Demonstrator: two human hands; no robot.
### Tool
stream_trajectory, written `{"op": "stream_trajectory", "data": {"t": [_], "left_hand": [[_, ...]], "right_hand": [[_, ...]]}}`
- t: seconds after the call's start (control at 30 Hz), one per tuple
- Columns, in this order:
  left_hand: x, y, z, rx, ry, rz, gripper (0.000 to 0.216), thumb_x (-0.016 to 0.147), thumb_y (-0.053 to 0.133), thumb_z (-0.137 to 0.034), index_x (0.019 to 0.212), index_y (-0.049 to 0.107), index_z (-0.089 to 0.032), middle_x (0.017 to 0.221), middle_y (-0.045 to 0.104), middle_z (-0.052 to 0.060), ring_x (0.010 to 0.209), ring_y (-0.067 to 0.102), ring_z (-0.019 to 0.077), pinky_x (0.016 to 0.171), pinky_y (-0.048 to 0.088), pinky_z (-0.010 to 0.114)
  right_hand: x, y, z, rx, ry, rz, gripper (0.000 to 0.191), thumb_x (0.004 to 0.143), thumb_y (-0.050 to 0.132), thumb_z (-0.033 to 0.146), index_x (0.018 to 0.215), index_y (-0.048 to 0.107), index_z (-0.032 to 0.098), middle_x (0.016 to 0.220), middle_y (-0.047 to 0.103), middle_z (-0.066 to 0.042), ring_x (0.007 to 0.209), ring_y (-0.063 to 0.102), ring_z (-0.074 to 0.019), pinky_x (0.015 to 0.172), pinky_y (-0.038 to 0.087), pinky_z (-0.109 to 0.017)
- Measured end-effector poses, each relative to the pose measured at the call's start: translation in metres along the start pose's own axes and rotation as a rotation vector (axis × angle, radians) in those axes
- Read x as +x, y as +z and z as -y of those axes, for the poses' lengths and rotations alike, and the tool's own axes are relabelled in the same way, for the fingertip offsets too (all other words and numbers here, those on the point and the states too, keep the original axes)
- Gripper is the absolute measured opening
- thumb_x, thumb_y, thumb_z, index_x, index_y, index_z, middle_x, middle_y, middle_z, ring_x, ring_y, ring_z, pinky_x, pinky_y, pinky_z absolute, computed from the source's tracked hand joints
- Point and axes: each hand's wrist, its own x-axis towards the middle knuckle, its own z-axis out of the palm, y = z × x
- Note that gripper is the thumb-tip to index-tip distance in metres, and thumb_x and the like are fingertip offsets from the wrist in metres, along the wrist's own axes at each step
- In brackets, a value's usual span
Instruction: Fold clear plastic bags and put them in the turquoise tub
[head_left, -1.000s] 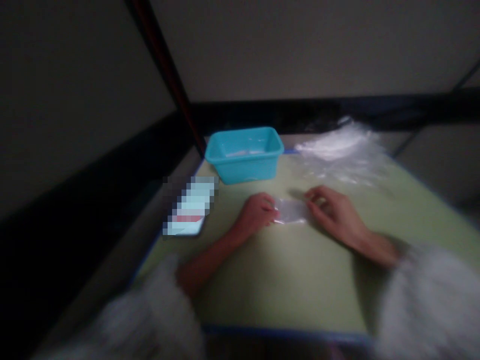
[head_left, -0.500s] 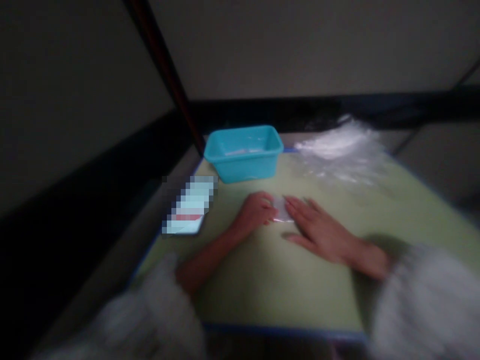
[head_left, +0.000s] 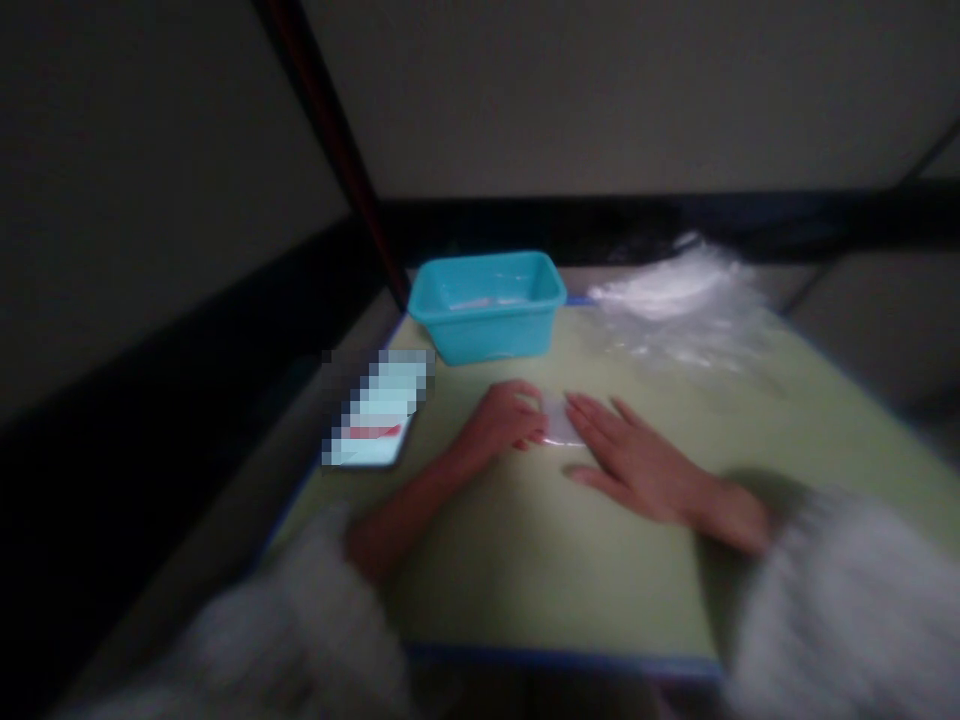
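Observation:
A small clear plastic bag [head_left: 559, 421] lies flat on the table between my hands. My left hand [head_left: 506, 418] has its fingers curled and closed at the bag's left edge; the fingertips are partly hidden. Across the right part of the bag rests my right hand [head_left: 634, 455], palm down, with fingers stretched out and the thumb apart. The bag's right end is covered by these fingers. Blur and dim light hide whether anything is inside it.
A turquoise plastic basket [head_left: 491, 338] with some clear plastic in it stands at the back left. Behind my right hand is a pile of clear plastic bags [head_left: 686, 300]. A phone-like device [head_left: 379, 415], partly pixelated, lies at the left edge of the yellow-green table [head_left: 555, 590].
My left hand has shifted slightly left, and a little more of the bag shows beside it. My right hand stays nearly in place on the bag.

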Motion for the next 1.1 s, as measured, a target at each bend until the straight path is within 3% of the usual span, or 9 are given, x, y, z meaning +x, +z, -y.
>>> {"op": "stream_trajectory", "data": {"t": [0.1, 0.23, 0.37, 0.43, 0.6, 0.8, 1.1], "left_hand": [[-0.002, -0.002, 0.004, 0.075, 0.068, -0.074, 0.03, 0.073, 0.06, -0.01, 0.102, 0.054, -0.012, 0.063, 0.062, -0.001, 0.054, 0.063, 0.0143, 0.048, 0.046, 0.021], [-0.014, 0.004, 0.01, 0.49, 0.536, -0.275, 0.021, 0.077, 0.055, -0.016, 0.098, 0.06, -0.013, 0.091, 0.066, 0.008, 0.084, 0.065, 0.0204, 0.079, 0.052, 0.034], [-0.028, 0.016, 0.018, 0.764, 0.85, -0.126, 0.041, 0.089, 0.039, -0.02, 0.126, 0.047, -0.005, 0.136, 0.047, 0.019, 0.129, 0.042, 0.0246, 0.107, 0.036, 0.039], [-0.029, 0.02, 0.023, 0.86, 0.876, -0.075, 0.047, 0.091, 0.034, -0.022, 0.132, 0.039, 0.0, 0.143, 0.037, 0.021, 0.136, 0.031, 0.0249, 0.112, 0.029, 0.04], [-0.025, 0.022, 0.035, 0.991, 0.847, -0.024, 0.055, 0.096, 0.03, -0.033, 0.137, 0.03, 0.004, 0.147, 0.027, 0.025, 0.14, 0.02, 0.0274, 0.114, 0.024, 0.043], [-0.025, 0.02, 0.033, 1.013, 0.831, 0.001, 0.06, 0.096, 0.028, -0.041, 0.138, 0.028, 0.003, 0.147, 0.025, 0.025, 0.14, 0.018, 0.0276, 0.114, 0.021, 0.044], [-0.025, 0.014, 0.032, 0.995, 0.772, 0.071, 0.058, 0.093, 0.036, -0.035, 0.139, 0.029, 0.0, 0.149, 0.023, 0.023, 0.141, 0.017, 0.0275, 0.114, 0.019, 0.043]], "right_hand": [[0.0, -0.001, 0.0, -0.004, 0.0, -0.017, 0.073, 0.094, 0.025, 0.058, 0.141, 0.032, 0.003, 0.147, 0.03, -0.021, 0.137, 0.026, -0.028, 0.11, 0.024, -0.053], [0.001, -0.002, 0.001, -0.031, 0.014, -0.061, 0.074, 0.093, 0.027, 0.058, 0.141, 0.031, 0.002, 0.148, 0.026, -0.021, 0.139, 0.021, -0.0278, 0.11, 0.022, -0.051], [0.001, 0.0, 0.001, -0.011, 0.021, -0.072, 0.074, 0.093, 0.028, 0.058, 0.143, 0.028, 0.004, 0.148, 0.027, -0.021, 0.139, 0.02, -0.0273, 0.11, 0.022, -0.052], [0.0, 0.002, 0.0, -0.004, 0.023, -0.062, 0.075, 0.092, 0.028, 0.059, 0.143, 0.027, 0.004, 0.148, 0.027, -0.021, 0.139, 0.02, -0.0269, 0.11, 0.021, -0.052], [0.001, 0.003, -0.001, -0.039, 0.027, -0.024, 0.078, 0.092, 0.025, 0.061, 0.141, 0.03, 0.001, 0.148, 0.026, -0.021, 0.139, 0.02, -0.0265, 0.111, 0.02, -0.051], [0.0, 0.004, -0.003, -0.025, 0.033, -0.022, 0.077, 0.091, 0.026, 0.062, 0.144, 0.025, 0.005, 0.148, 0.027, -0.021, 0.139, 0.021, -0.0266, 0.111, 0.02, -0.051], [-0.006, 0.005, -0.012, 0.013, 0.005, -0.009, 0.075, 0.092, 0.029, 0.059, 0.148, 0.014, 0.011, 0.149, 0.027, -0.02, 0.139, 0.021, -0.0267, 0.11, 0.021, -0.054]]}}
